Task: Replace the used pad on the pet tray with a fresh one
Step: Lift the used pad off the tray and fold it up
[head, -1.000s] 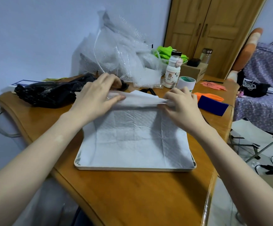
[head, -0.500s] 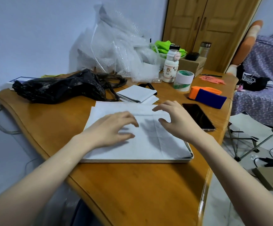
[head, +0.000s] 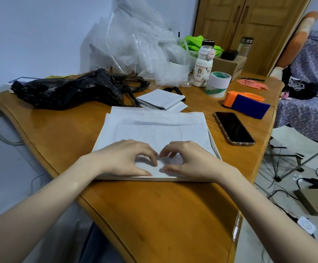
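Note:
A white pad (head: 160,128) lies spread flat over the shallow white pet tray (head: 214,143) on the wooden table, its far edge hanging past the tray. My left hand (head: 127,158) and my right hand (head: 188,158) rest side by side on the pad's near edge, fingers curled and pressing down, thumbs along the front rim. Neither hand grips anything that I can see. A second folded white pad (head: 161,99) lies behind the tray. A black plastic bag (head: 68,90) sits at the far left.
A phone (head: 234,128) lies right of the tray, beyond it an orange and blue block (head: 247,103), a tape roll (head: 218,84) and a white bottle (head: 202,69). Bubble wrap (head: 139,44) is piled at the back. The table's curved edge is near me; cables lie on the floor at right.
The pad went from folded back at the far edge to lying flat over the tray. Both hands slid from the far edge to the near edge.

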`<state>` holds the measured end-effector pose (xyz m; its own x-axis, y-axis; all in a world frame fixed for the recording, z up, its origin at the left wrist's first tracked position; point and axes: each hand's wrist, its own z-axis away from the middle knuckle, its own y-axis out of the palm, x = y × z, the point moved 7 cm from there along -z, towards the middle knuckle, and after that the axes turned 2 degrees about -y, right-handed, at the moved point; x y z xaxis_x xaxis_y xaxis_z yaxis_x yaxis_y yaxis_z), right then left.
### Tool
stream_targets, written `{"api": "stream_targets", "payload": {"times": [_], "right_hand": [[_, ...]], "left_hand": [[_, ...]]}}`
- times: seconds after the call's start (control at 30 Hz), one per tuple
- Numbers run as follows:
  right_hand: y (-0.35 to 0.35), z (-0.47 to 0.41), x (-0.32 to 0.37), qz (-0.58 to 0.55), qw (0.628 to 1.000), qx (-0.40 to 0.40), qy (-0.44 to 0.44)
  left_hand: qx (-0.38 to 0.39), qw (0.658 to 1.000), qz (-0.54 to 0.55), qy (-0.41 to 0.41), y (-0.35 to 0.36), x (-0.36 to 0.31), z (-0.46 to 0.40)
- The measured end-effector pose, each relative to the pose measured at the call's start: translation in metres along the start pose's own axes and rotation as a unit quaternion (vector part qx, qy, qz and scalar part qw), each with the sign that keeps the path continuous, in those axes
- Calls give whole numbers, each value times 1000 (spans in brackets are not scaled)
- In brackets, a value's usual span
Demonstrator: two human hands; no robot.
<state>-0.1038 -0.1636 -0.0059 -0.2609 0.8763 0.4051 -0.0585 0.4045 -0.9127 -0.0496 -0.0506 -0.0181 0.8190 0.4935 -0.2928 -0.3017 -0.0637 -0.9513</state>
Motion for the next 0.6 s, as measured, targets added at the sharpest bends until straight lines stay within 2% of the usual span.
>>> {"api": "stream_targets", "payload": {"times": [0.23,0.43,0.53,0.6], "right_hand": [[3,-2,0,8,1000,8,9],[-5,-2,6,49,999,3,12],[-12,-4,7,81,996,-30,17],[-17,-5,7,92,993,-64,25]], "left_hand": [[-23,1000,0,14,-1,-4,1],[-115,992,54,-25,-33,-2,6],[-88,994,50,-47,-39,-6,11],[-56,997,1,-57,-37,-9,13]]}}
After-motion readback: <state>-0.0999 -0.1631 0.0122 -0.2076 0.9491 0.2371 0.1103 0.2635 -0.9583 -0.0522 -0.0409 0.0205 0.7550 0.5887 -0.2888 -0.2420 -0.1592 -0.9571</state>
